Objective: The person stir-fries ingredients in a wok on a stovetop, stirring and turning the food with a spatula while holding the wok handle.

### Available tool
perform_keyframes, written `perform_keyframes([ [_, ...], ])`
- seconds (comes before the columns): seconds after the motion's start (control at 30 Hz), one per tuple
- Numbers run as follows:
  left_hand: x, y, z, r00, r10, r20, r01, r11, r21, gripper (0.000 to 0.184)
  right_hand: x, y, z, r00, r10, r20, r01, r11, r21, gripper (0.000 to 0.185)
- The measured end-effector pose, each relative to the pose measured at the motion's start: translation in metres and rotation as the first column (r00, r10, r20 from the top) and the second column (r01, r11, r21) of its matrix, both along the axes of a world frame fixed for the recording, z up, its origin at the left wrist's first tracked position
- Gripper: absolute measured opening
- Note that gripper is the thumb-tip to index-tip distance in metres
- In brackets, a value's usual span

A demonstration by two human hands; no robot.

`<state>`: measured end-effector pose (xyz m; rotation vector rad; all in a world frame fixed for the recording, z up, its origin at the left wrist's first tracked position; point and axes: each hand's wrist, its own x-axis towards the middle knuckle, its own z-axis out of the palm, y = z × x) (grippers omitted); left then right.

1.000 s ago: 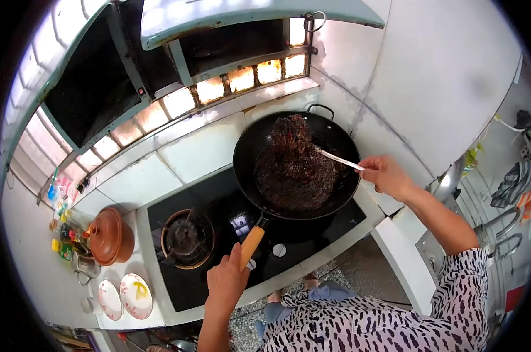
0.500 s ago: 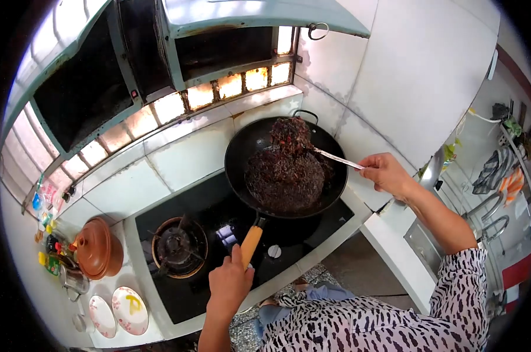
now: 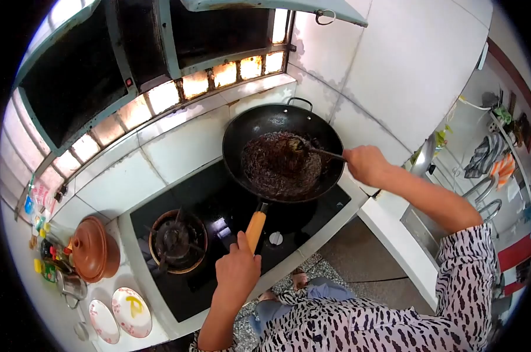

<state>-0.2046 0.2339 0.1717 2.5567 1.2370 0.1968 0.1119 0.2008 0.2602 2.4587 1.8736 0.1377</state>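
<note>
A black wok [image 3: 236, 141] sits over the right side of the stove, with dark, wet-looking food [image 3: 277, 176] spread in its bottom. My left hand [image 3: 238, 267] grips the lower end of its wooden handle [image 3: 255, 230]. My right hand [image 3: 366, 166], at the wok's right rim, is closed round the shaft of a metal spatula [image 3: 328, 154]. The spatula's head is down in the food and partly hidden by it.
To the left is a bare gas burner [image 3: 178, 241] on the black glass stove top [image 3: 210, 287]. A brown lidded clay pot [image 3: 94, 249], two plates [image 3: 132, 328] and several bottles stand farther left. A range hood [image 3: 218, 35] hangs above; a white tiled wall [image 3: 183, 144] runs behind.
My right hand has lowered the spatula, and the clump of food lifted on it is back down in the wok. My left hand stays on the handle. The view has shifted slightly.
</note>
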Motion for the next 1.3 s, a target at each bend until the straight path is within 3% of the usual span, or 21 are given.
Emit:
perform_keyframes([
  [0.07,0.0,0.001,0.002,1.0,0.009,-0.003,-0.009,1.0,-0.009,0.06,0.01,0.01,0.015,0.98,0.071,0.187,-0.05,0.992,-0.113,0.009],
  [0.2,0.0,0.001,0.002,1.0,0.027,-0.012,-0.027,1.0,-0.014,0.059,0.039,0.035,0.048,0.963,0.081,0.256,-0.024,0.976,-0.218,0.009],
  [0.27,0.0,0.001,0.002,0.999,0.029,-0.013,-0.029,1.0,0.0,0.058,0.061,0.05,0.045,0.999,0.031,0.008,-0.023,0.876,-0.481,0.012],
  [0.3,0.001,0.001,0.002,0.999,0.036,-0.026,-0.036,0.999,-0.015,0.058,0.057,0.05,0.041,0.999,0.036,0.009,-0.028,0.877,-0.48,0.012],
  [0.33,0.002,0.001,0.003,0.998,0.042,-0.04,-0.043,0.999,-0.031,0.058,0.048,0.049,0.033,0.975,-0.079,-0.209,-0.019,0.903,-0.429,0.013],
  [0.37,0.003,0.001,0.003,0.998,0.049,-0.041,-0.05,0.998,-0.032,0.058,0.039,0.047,0.025,0.89,-0.175,-0.421,0.001,0.924,-0.382,0.013],
  [0.43,0.004,0.0,0.004,0.998,0.06,-0.024,-0.06,0.998,-0.021,0.057,0.036,0.048,-0.01,0.745,-0.194,-0.638,0.016,0.961,-0.274,0.014],
  [0.47,0.004,0.0,0.004,0.997,0.063,-0.034,-0.064,0.998,-0.017,0.057,0.032,0.048,-0.024,0.74,-0.189,-0.645,0.01,0.963,-0.271,0.014],
  [0.53,0.004,0.0,0.003,0.997,0.063,-0.035,-0.063,0.998,-0.012,0.055,0.022,0.048,-0.049,0.471,-0.271,-0.839,0.228,0.957,-0.181,0.012],
  [0.57,0.005,0.0,0.003,0.997,0.066,-0.045,-0.066,0.998,-0.004,0.055,0.021,0.048,-0.06,0.463,-0.264,-0.846,0.223,0.959,-0.177,0.012],
  [0.63,0.006,-0.001,0.004,0.995,0.088,-0.053,-0.089,0.996,-0.018,0.052,0.021,0.049,-0.08,0.206,-0.213,-0.955,0.286,0.946,-0.149,0.009],
  [0.67,0.007,-0.001,0.005,0.994,0.091,-0.065,-0.092,0.996,-0.01,0.052,0.023,0.049,-0.089,0.005,-0.205,-0.979,0.345,0.919,-0.191,0.005],
  [0.7,0.007,-0.001,0.006,0.992,0.097,-0.076,-0.097,0.995,-0.005,0.052,0.027,0.047,-0.091,-0.006,-0.2,-0.98,0.34,0.921,-0.19,0.005],
  [0.77,0.008,-0.002,0.004,0.99,0.109,-0.094,-0.109,0.994,0.004,0.051,0.036,0.042,-0.092,0.157,-0.204,-0.966,0.28,0.948,-0.155,0.02],
  [0.97,0.011,-0.002,0.009,0.987,0.136,-0.089,-0.143,0.987,-0.072,0.059,0.058,0.026,-0.045,0.283,-0.11,-0.953,0.205,0.977,-0.052,0.023],
  [1.03,0.008,-0.003,0.005,0.992,0.118,-0.054,-0.118,0.993,-0.004,0.051,0.054,0.022,-0.025,0.287,-0.086,-0.954,0.239,0.971,-0.016,0.019],
  [1.3,0.007,-0.004,0.003,0.993,0.115,-0.015,-0.114,0.993,0.014,0.055,0.057,0.005,0.017,0.392,-0.086,-0.916,0.269,0.963,0.025,0.015],
])
